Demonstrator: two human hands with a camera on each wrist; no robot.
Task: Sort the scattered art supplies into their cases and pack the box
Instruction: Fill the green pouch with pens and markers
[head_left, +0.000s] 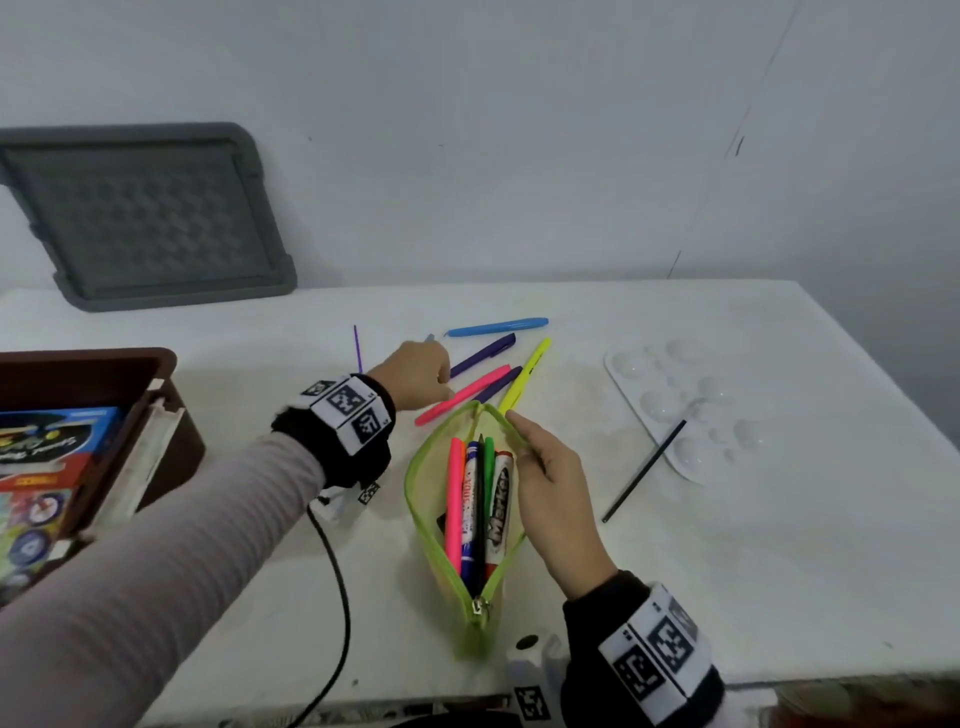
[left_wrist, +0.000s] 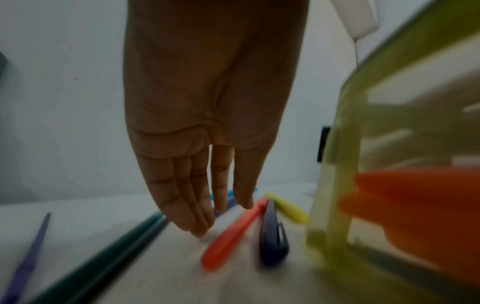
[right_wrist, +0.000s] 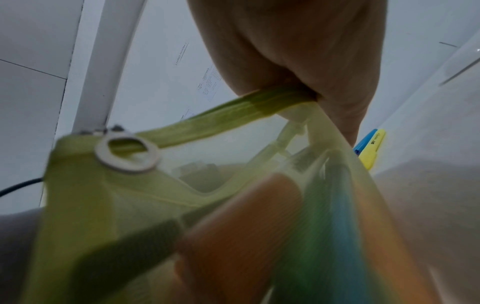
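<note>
An open lime-green mesh pouch (head_left: 413, 488) lies mid-table with a pink highlighter (head_left: 454, 499), a blue marker and a red marker inside. My right hand (head_left: 522, 436) pinches the pouch's right rim (right_wrist: 207, 121) and holds the mouth wide. My left hand (head_left: 444, 382) hovers over the loose pens beyond the pouch, its fingers (left_wrist: 197, 205) straight, pointing down and holding nothing. Their tips are just left of a pink pen (head_left: 462, 395) (left_wrist: 233, 232). Beside that pen lie a dark blue pen (left_wrist: 272, 236), a yellow pen (head_left: 524, 374), a purple pen (head_left: 483, 355) and a blue pen (head_left: 498, 326).
A brown box (head_left: 156, 384) with colourful packs stands at the left edge. A grey lid (head_left: 145, 218) leans on the wall. At the right lie a white palette (head_left: 685, 410) and a black stick (head_left: 644, 470). A thin purple stick (head_left: 357, 348) lies behind my left wrist.
</note>
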